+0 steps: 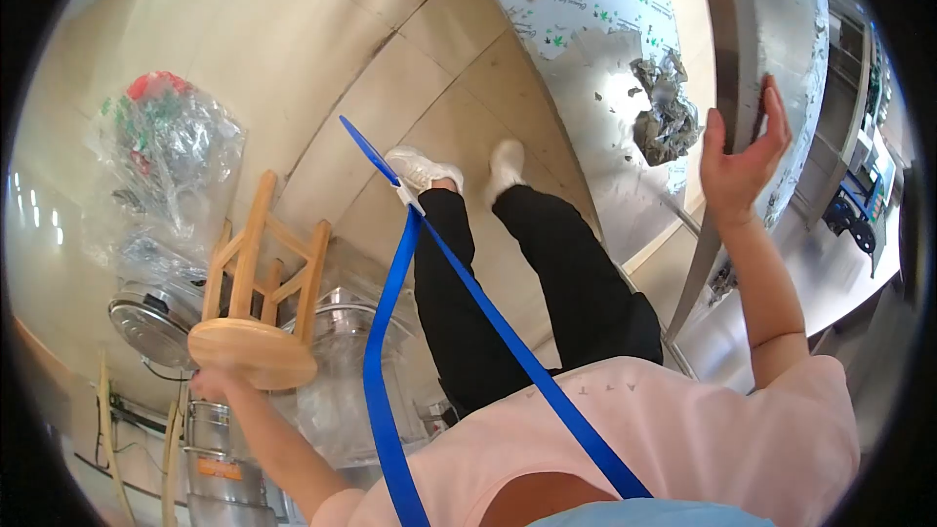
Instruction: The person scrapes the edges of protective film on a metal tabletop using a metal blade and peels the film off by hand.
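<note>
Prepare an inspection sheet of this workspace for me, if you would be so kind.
Surface: tiled floor; metal sheet partly covered with printed film.
Job's things: wooden stool; steel panel.
Clutter: crumpled grey scraps on the metal sheet; clear plastic bag near the stool.
Hands: left hand blurred at the stool's seat, grip unclear; right hand spread at the steel panel's edge.
Cables: nothing clearly identifiable.
Surroundings: metal container near the left hand.
</note>
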A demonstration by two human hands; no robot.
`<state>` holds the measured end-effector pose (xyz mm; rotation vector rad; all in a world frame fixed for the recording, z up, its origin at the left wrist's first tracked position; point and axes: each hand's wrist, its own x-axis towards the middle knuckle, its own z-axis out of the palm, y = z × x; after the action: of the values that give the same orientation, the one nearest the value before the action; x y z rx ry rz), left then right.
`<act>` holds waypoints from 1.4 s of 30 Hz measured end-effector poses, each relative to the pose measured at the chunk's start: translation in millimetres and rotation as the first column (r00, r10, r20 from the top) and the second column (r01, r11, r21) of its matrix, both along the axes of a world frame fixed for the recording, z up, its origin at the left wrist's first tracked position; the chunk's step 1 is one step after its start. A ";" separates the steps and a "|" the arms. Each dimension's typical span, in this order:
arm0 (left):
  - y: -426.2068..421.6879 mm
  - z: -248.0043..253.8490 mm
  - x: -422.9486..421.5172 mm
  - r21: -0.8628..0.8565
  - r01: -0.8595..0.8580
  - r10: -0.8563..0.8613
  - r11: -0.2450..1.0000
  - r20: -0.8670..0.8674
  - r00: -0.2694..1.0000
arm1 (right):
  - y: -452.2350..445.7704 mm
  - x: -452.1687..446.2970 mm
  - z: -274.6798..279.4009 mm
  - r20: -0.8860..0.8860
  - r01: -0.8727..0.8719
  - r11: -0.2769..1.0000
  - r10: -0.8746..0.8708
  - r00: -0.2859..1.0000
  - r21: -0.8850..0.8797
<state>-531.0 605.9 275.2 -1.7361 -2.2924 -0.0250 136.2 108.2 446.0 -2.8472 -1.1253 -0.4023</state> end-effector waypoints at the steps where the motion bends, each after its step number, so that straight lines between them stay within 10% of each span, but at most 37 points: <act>1: 2.1 4.2 53.7 0.008 0.195 -0.194 0.981 0.141 0.971 | -2.5 0.1 -1.5 -0.016 0.000 0.999 0.001 1.000 0.038; 4: -41.6 -0.9 258.3 0.239 0.377 -0.402 0.895 0.800 0.445 | 0.5 1.8 2.3 -0.019 -0.008 0.999 0.009 1.000 0.047; 5: -56.8 2.7 301.1 0.054 0.725 -0.552 0.687 0.687 0.472 | 1.7 1.7 4.8 -0.026 -0.009 0.999 0.011 1.000 0.051; 8: -144.5 -23.4 443.7 0.022 0.767 0.045 0.641 0.997 -0.066 | 0.4 1.9 8.1 -0.071 -0.011 0.999 0.014 0.997 0.038; 10: -215.4 -11.4 535.2 -0.209 0.798 0.237 0.565 0.968 0.086 | -1.3 2.0 5.4 -0.070 -0.008 0.999 0.011 0.997 0.042; 14: -282.0 -41.1 633.6 -0.073 0.977 -0.049 -0.202 0.997 0.064 | 0.0 -1.1 7.5 -0.095 0.034 0.999 -0.033 0.995 0.006; 21: -215.4 -128.5 715.4 -0.116 0.643 -0.444 -0.757 0.814 -0.375 | -1.2 -8.8 0.0 -0.008 0.123 0.992 -0.123 0.992 -0.027; 26: -211.7 -167.5 772.4 -0.187 0.383 -0.410 -0.905 0.629 -0.661 | -11.4 -17.9 -12.0 0.250 0.307 0.943 -0.270 0.930 -0.126; 28: -234.4 -183.3 797.5 -0.027 0.328 -0.278 -0.944 0.600 -0.750 | -14.7 -35.0 -24.9 0.660 0.315 0.910 -0.064 0.748 -0.269; 30: -262.8 -195.6 818.1 0.068 0.229 -0.149 -0.971 0.577 -0.803 | -12.4 -85.3 -52.4 0.290 0.498 0.666 -0.406 0.867 -0.556; 32: -291.5 -208.1 827.3 0.092 0.102 -0.029 -0.991 0.582 -0.813 | -5.3 -90.1 -103.1 0.098 0.238 0.864 -0.217 0.971 -0.444; 33: -305.9 -213.8 825.1 0.064 0.106 -0.046 -0.992 0.600 -0.798 | 6.2 -46.9 -143.5 0.227 -0.155 0.975 0.189 0.955 -0.161; 36: -346.5 -222.5 806.2 -0.029 0.108 -0.100 -0.994 0.671 -0.735 | -34.8 -11.3 -252.7 -0.025 0.276 0.954 -0.275 0.961 0.115; 38: -363.4 -220.6 797.0 -0.122 0.123 -0.173 -0.985 0.695 -0.697 | -81.6 -1.0 -313.1 -0.327 0.646 0.745 -0.576 0.749 0.165; 42: -369.2 -234.1 813.3 0.423 0.371 -0.015 -0.826 0.642 -0.766 | -132.6 10.9 -370.7 -0.265 0.555 0.820 -0.571 0.777 -0.140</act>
<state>282.3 236.7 41.1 2.0581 -1.0444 0.0706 147.1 -24.5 75.3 -3.1018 -0.2101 0.0517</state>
